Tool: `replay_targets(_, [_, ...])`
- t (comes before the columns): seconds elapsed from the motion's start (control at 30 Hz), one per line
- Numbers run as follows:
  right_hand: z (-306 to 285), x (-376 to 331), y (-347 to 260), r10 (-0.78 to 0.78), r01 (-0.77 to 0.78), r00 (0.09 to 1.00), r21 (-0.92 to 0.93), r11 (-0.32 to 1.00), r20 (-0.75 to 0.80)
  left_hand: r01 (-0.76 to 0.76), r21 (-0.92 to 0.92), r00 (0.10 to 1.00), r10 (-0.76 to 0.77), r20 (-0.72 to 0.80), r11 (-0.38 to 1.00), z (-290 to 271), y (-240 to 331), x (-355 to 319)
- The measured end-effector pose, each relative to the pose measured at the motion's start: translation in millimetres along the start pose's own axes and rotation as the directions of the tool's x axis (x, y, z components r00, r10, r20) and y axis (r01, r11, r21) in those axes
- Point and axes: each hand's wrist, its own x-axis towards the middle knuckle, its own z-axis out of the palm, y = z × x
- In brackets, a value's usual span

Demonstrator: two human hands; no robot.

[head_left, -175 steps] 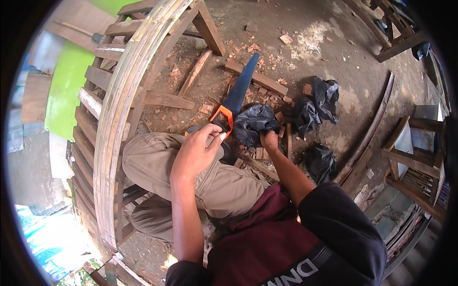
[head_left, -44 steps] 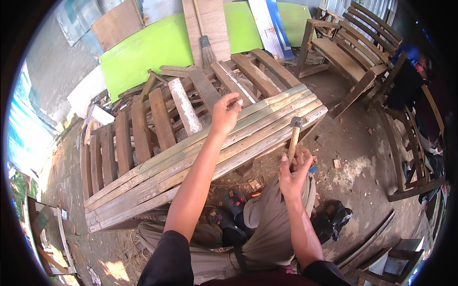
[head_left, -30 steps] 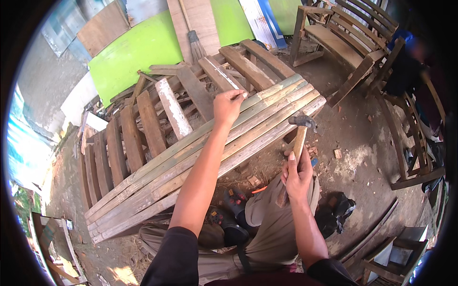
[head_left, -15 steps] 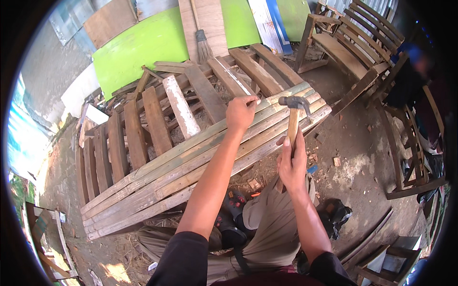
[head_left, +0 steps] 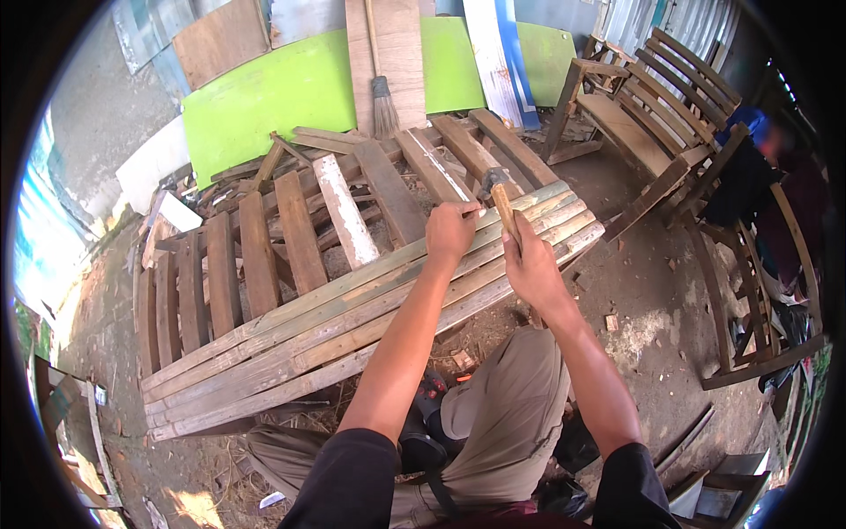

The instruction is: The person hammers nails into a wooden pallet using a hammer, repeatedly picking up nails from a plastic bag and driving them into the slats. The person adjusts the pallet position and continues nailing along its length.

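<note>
My right hand point(head_left: 532, 266) is wrapped round the wooden handle of a claw hammer point(head_left: 504, 208). The hammer's dark head is low over the far right slats, close to my other hand. My left hand point(head_left: 450, 233) is closed in a pinch at the upper edge of the long wooden strips; whatever its fingertips hold is too small to name. Those long, weathered strips point(head_left: 352, 322) lie side by side along the near side of a slatted wooden frame. Beyond them, brown cross slats point(head_left: 300, 234) run away from me, one of them a slat with peeling white paint point(head_left: 344, 212).
A broom point(head_left: 382, 101) leans on a plywood board at the back, beside bright green panels point(head_left: 273, 93). A wooden slatted bench point(head_left: 630, 132) stands far right. Another person point(head_left: 797, 189) is at the right edge among wooden frames. Wood scraps point(head_left: 612, 323) litter the dirt floor.
The hammer has come down and leftward, its head now near my left hand. My left hand keeps its pinch at the strips' edge. The whole view has shifted slightly.
</note>
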Motion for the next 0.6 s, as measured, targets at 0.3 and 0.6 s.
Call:
replay_targets(0.3, [-5.1, 5.3, 0.0, -0.034, 0.034, 0.999, -0.069, 0.997, -0.007, 0.059, 0.019, 0.997, -0.06, 0.043, 0.998, -3.3, -0.8, 0.9])
replay_targets(0.6, [-14.0, 5.5, -6.9, -0.021, 0.019, 0.999, -0.081, 0.997, -0.025, 0.127, 0.034, 0.988, -0.13, 0.089, 0.991, -3.3, 7.6, 0.5])
